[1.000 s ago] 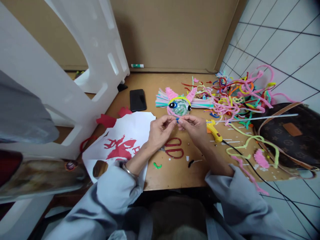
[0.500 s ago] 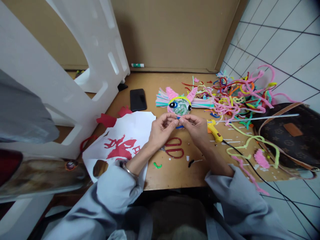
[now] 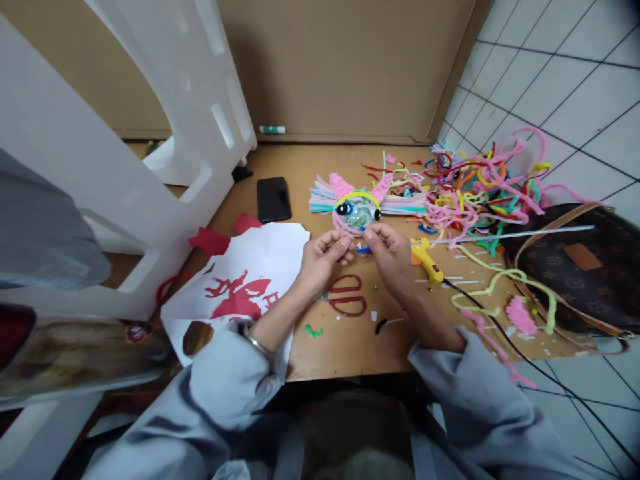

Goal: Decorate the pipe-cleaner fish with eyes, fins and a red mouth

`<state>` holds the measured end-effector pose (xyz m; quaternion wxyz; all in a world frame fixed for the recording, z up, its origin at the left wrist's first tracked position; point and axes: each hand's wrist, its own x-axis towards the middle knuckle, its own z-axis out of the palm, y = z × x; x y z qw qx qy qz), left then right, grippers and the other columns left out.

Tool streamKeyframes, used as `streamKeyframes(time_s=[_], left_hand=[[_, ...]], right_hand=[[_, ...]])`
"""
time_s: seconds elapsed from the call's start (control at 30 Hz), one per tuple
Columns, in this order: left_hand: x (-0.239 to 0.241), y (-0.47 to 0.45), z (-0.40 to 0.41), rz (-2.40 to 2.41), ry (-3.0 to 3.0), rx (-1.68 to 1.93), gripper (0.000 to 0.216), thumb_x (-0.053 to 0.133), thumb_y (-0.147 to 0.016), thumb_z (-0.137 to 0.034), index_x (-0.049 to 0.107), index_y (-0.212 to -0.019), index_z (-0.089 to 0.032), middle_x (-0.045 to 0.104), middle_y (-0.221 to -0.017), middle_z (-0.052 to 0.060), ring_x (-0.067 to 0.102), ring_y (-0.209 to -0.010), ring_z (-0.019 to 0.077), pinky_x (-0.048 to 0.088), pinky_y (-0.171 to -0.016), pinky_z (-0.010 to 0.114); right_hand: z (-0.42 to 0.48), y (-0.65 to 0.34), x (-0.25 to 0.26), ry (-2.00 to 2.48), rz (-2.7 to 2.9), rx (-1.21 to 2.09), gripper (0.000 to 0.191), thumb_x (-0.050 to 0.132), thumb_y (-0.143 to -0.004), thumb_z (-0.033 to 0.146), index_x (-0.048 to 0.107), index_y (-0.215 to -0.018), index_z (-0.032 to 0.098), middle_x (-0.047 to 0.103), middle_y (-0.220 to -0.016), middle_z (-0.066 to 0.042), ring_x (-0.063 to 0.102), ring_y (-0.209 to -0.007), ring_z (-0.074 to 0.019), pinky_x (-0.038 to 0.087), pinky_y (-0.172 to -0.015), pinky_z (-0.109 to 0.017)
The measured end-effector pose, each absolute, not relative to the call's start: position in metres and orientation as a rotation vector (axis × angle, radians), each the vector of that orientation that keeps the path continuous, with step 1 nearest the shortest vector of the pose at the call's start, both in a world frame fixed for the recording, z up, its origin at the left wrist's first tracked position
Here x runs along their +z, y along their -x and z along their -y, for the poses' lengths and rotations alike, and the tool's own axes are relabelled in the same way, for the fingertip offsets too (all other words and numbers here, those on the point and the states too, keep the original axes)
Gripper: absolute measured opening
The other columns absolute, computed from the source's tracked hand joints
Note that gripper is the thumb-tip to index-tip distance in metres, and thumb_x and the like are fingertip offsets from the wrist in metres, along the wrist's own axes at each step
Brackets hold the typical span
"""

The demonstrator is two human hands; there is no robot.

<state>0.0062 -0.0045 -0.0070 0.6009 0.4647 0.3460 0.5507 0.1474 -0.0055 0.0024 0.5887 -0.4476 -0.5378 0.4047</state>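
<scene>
While both forearms in rolled grey-blue sleeves [image 3: 450,393] reach over a light brown wooden table [image 3: 345,357], the right hand [image 3: 391,257] pinches a short, thin blue strip [image 3: 363,251] between thumb and fingers. The strip juts out from that hand toward the left hand [image 3: 321,257], whose thumb and forefinger are drawn close together; whether they grasp anything cannot be told. The hands are near each other, slightly apart.

Just beyond both hands lies a craft figure [image 3: 361,212] with a clear, rounded middle, two black-and-white eyes, pink fuzzy ears, a yellow arched band and bundles of pastel pipe cleaners spreading to either side. Beside the right hand, on its outer side, rests a yellow glue gun [image 3: 429,262] with a black cord. Farther out past it are a loose tangle of multicoloured pipe cleaners [image 3: 480,193] and a dark brown patterned handbag [image 3: 557,267] with tan straps.

Nearer the wearer than the hands, red-handled scissors [image 3: 347,305] lie flat. To the left hand's outer side is a white paper sheet [image 3: 280,257] bearing red cut shapes, and beyond that sheet sits a black rectangular phone [image 3: 273,199].
</scene>
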Motion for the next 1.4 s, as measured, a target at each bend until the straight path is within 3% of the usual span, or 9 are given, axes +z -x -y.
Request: streamKeyframes(time_s=[0.2,0.37,0.53,0.67,0.8,0.97,1.13,1.2,1.4], left_hand=[[-0.008,-0.006,0.004,-0.799,-1.104,1.291,0.038,0.080,-0.071,-0.050,0.065,-0.074,-0.015,0.063,-0.071,0.000,0.054,-0.060,0.0076,0.043,-0.055,0.019],[-0.009,-0.005,0.003,-0.869,-1.184,1.280,0.040,0.078,-0.070,-0.053,0.066,-0.074,-0.015,0.064,-0.069,0.001,0.052,-0.059,0.0090,0.043,-0.056,0.021],[-0.008,-0.004,0.004,-0.997,-1.375,1.284,0.037,0.072,-0.076,-0.052,0.063,-0.070,-0.016,0.059,-0.063,-0.001,0.048,-0.057,0.0099,0.041,-0.057,0.022],[-0.009,-0.004,0.007,-1.065,-1.481,1.256,0.030,0.066,-0.082,-0.043,0.061,-0.070,-0.016,0.056,-0.062,-0.002,0.045,-0.057,0.0103,0.038,-0.057,0.023],[-0.008,-0.003,0.009,-1.067,-1.551,1.230,0.026,0.062,-0.085,-0.038,0.060,-0.072,-0.017,0.053,-0.062,-0.002,0.044,-0.058,0.0113,0.037,-0.057,0.023],[-0.009,-0.004,0.013,-0.990,-1.506,1.214,0.028,0.064,-0.085,-0.044,0.062,-0.078,-0.017,0.057,-0.066,-0.001,0.049,-0.060,0.0119,0.041,-0.059,0.024],[-0.012,-0.013,0.016,-0.953,-1.259,1.298,0.035,0.077,-0.075,-0.047,0.063,-0.086,-0.017,0.062,-0.072,-0.001,0.053,-0.061,0.0097,0.044,-0.059,0.022],[-0.013,-0.018,0.018,-0.912,-1.158,1.230,0.041,0.083,-0.067,-0.046,0.065,-0.089,-0.017,0.064,-0.073,-0.001,0.054,-0.060,0.0091,0.045,-0.056,0.021],[-0.014,-0.022,0.018,-0.868,-0.937,1.271,0.038,0.086,-0.063,-0.045,0.067,-0.079,-0.016,0.065,-0.065,-0.002,0.058,-0.058,0.0075,0.048,-0.059,0.020]], right_hand=[[0.009,-0.145,-0.001,1.065,1.372,0.900,0.021,0.064,-0.083,0.042,0.068,-0.084,0.021,0.069,-0.072,0.001,0.065,-0.067,-0.0147,0.054,-0.064,-0.028],[0.011,-0.148,-0.003,1.195,1.655,0.423,0.015,0.057,-0.090,0.032,0.070,-0.089,0.023,0.075,-0.085,-0.003,0.067,-0.078,-0.0186,0.051,-0.075,-0.031],[0.010,-0.151,-0.008,1.231,1.955,-0.007,0.026,0.042,-0.098,0.027,0.065,-0.088,0.021,0.070,-0.084,-0.007,0.062,-0.078,-0.0197,0.044,-0.070,-0.029],[0.008,-0.153,-0.011,1.247,2.058,-0.162,0.028,0.037,-0.099,0.025,0.060,-0.084,0.020,0.066,-0.079,-0.008,0.058,-0.073,-0.0204,0.039,-0.065,-0.030],[0.009,-0.152,-0.008,1.235,2.007,-0.023,0.023,0.038,-0.096,0.024,0.059,-0.085,0.021,0.067,-0.081,-0.007,0.059,-0.076,-0.0203,0.040,-0.066,-0.030],[0.006,-0.151,-0.003,1.271,1.628,0.408,0.012,0.051,-0.087,0.030,0.059,-0.081,0.023,0.063,-0.071,0.000,0.056,-0.066,-0.0164,0.042,-0.064,-0.029],[-0.004,-0.152,-0.006,1.150,1.152,0.890,0.028,0.066,-0.075,0.048,0.059,-0.081,0.022,0.058,-0.065,0.004,0.053,-0.061,-0.0121,0.046,-0.063,-0.026],[-0.004,-0.148,-0.007,1.110,1.070,0.945,0.031,0.071,-0.070,0.049,0.060,-0.079,0.021,0.060,-0.066,0.004,0.053,-0.063,-0.0115,0.047,-0.065,-0.026],[0.004,-0.137,-0.006,1.033,1.020,1.033,0.024,0.076,-0.064,0.042,0.066,-0.071,0.021,0.064,-0.071,0.002,0.056,-0.068,-0.0125,0.049,-0.070,-0.028]])
